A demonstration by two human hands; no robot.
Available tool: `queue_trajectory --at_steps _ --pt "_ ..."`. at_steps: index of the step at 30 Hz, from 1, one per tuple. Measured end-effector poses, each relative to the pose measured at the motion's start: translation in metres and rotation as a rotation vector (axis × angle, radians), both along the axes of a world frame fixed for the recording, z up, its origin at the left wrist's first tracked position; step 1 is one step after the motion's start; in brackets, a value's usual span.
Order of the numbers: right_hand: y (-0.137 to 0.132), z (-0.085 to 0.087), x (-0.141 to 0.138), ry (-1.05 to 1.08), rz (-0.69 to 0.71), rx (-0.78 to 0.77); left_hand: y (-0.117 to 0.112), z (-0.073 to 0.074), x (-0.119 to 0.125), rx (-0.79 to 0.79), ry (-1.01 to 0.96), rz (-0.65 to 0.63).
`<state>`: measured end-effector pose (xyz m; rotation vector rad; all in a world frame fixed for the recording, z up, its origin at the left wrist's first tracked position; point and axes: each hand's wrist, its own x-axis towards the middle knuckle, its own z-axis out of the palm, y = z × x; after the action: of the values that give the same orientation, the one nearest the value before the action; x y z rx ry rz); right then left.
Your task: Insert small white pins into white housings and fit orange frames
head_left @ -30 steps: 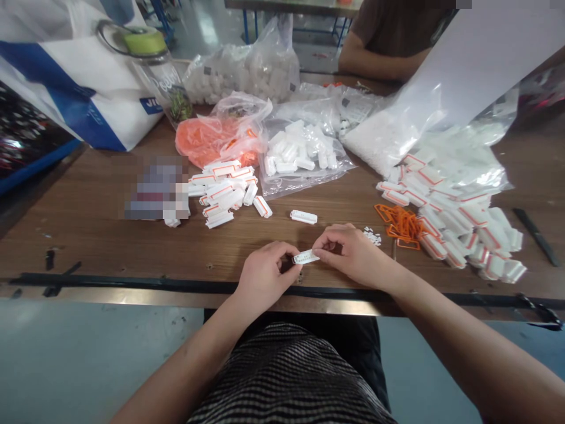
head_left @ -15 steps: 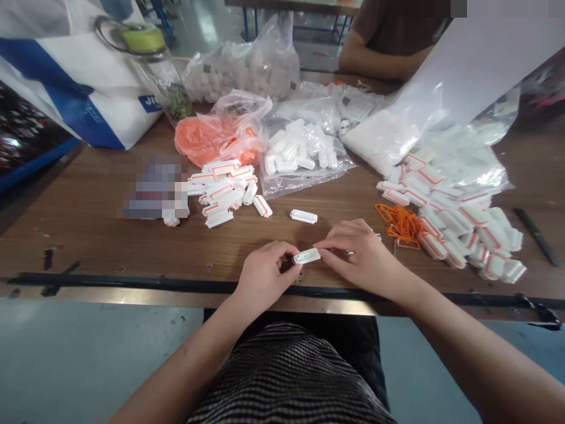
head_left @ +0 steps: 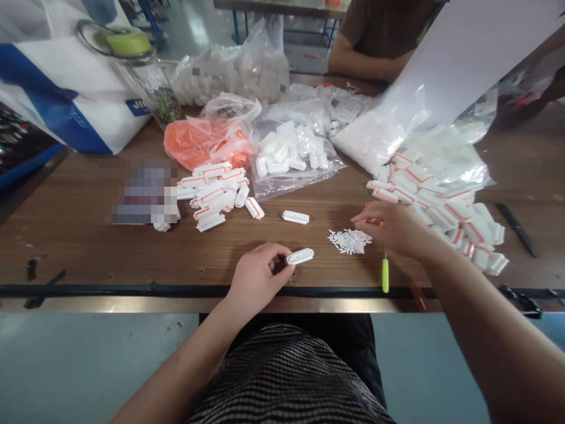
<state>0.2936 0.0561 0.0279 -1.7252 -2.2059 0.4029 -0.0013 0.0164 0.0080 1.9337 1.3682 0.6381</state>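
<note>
My left hand [head_left: 260, 275] grips a small white plastic housing [head_left: 300, 256] by its left end, thumb and fingers closed around it, just above the table near the front edge. Rows of small marks or slots show on its upper face. My right hand [head_left: 395, 228] reaches over the orange frames [head_left: 375, 222], which it mostly covers. Its fingertips are drawn together, and what they hold, if anything, is hidden. Just left of this hand lies a heap of tiny white pieces [head_left: 350, 241]. Another white housing [head_left: 295, 217] rests farther back on the table.
White housings with orange edging lie in a left pile [head_left: 214, 194] and a right pile [head_left: 459, 215]. A yellow-green handled tool [head_left: 385, 275] is near the front edge. Behind are clear bags [head_left: 295, 147], an orange bag [head_left: 194, 141] and a bottle [head_left: 150, 82]. A person's arm [head_left: 357, 59] rests opposite.
My right hand has left the housing and moved right to the orange frames, uncovering the tiny white pieces and the yellow-green tool. My left hand still holds the housing. The view has shifted slightly.
</note>
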Motion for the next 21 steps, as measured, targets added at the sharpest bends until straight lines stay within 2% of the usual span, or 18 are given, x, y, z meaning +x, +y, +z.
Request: queue_trajectory --at_steps 2,5,11,17,19,21 --pt "0.008 -0.001 0.017 -0.024 0.009 -0.069 0.000 -0.001 0.000 -0.008 0.009 0.004" --pt "0.014 -0.003 0.024 -0.078 0.056 -0.089 0.000 -0.003 -0.001 -0.013 0.011 0.016" --pt "0.018 -0.006 0.021 -0.232 0.157 -0.020 -0.001 -0.006 -0.001 -0.036 0.007 0.023" --pt "0.017 0.000 0.017 -0.379 0.180 -0.002 -0.001 -0.003 -0.001 -0.043 0.007 0.032" --pt "0.015 0.004 0.013 -0.379 0.150 -0.009 -0.002 -0.003 -0.001 -0.044 0.001 0.032" --pt "0.012 0.008 0.005 -0.281 0.098 -0.031 -0.002 -0.002 -0.001 -0.038 -0.002 0.021"
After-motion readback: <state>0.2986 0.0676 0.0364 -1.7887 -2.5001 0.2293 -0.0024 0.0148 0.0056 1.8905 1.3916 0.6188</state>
